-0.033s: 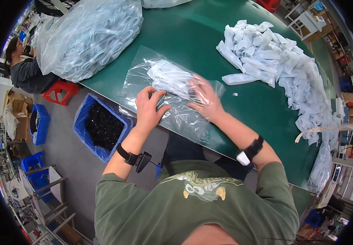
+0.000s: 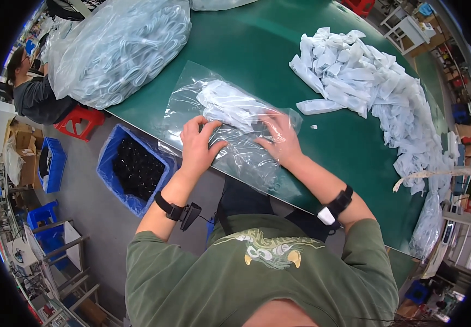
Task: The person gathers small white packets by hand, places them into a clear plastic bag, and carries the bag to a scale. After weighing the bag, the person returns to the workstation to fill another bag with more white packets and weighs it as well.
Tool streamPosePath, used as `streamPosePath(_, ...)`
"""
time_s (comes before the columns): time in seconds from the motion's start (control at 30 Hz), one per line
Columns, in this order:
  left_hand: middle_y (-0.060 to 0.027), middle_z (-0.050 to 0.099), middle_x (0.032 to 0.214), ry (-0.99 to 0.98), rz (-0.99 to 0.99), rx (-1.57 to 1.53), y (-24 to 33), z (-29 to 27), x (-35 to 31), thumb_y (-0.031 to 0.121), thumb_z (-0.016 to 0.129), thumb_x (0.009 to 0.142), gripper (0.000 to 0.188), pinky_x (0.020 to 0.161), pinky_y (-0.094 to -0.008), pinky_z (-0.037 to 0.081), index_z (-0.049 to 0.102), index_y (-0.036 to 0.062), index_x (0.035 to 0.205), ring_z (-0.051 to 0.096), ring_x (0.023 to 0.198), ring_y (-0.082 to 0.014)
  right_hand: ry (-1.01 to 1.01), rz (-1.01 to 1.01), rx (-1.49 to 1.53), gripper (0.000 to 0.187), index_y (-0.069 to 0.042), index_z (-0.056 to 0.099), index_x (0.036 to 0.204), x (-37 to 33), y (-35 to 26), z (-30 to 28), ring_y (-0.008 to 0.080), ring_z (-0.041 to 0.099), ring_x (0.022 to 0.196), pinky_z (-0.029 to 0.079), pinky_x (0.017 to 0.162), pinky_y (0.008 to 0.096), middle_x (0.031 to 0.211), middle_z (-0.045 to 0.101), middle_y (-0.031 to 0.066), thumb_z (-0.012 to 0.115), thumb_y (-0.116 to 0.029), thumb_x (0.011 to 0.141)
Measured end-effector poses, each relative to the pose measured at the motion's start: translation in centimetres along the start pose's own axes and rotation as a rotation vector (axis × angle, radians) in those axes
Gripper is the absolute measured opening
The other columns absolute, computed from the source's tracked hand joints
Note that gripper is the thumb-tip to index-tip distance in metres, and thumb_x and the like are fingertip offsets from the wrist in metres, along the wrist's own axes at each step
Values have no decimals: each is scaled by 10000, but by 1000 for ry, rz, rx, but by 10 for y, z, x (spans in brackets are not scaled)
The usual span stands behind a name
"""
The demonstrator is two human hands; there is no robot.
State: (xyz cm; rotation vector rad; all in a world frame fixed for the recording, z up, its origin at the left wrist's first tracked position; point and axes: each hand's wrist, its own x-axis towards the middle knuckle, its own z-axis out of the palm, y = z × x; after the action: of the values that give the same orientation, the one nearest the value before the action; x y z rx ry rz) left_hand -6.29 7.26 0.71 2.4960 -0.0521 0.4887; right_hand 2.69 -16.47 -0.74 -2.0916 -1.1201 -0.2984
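A clear plastic bag [image 2: 241, 158] lies flat on the table in front of me, wrinkled and shiny. In it, or under its film, is a bundle of folded white pieces [image 2: 227, 106]; which of these cannot be told. My left hand [image 2: 196, 146] rests on the bag's left part, fingers bent and thumb spread wide from them. On the right, my right hand [image 2: 283, 140] lies over the film at the bundle's right end, fingers and thumb apart. Some film seems to cover its fingertips.
The green table [image 2: 235, 32] holds a large bag of looped pale-blue straps [image 2: 132, 60] and a long heap of white wrapped packets [image 2: 350, 76]. A blue lined bin [image 2: 104, 163] with small black parts stands left. A person [image 2: 39, 98] sits by a red stool [image 2: 80, 124].
My right hand has shifted slightly right and down, and its fingers show less blur. The bag's near right corner has spread further toward the table edge. My left hand stays put.
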Motion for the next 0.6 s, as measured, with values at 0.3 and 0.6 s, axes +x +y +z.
streamPosePath(0.3,-70,533,1107,-27,152,86,-6,-10,11,164,778,714,379,950,-423,363,671,153,1077,492,1087,-309,-263,207,-49,540,-122,558,1239,43,-4,22,310,616,1028,518,846,428,1119,601,103,759,-297,770)
streamPosePath(0.6,-97,565,1026,-76,192,20,-21,-5,15,-12,619,698,190,862,-410,408,587,71,866,531,993,-316,-238,-60,-29,366,-106,635,1120,64,-8,38,319,587,1074,488,899,417,1134,605,114,728,-271,808)
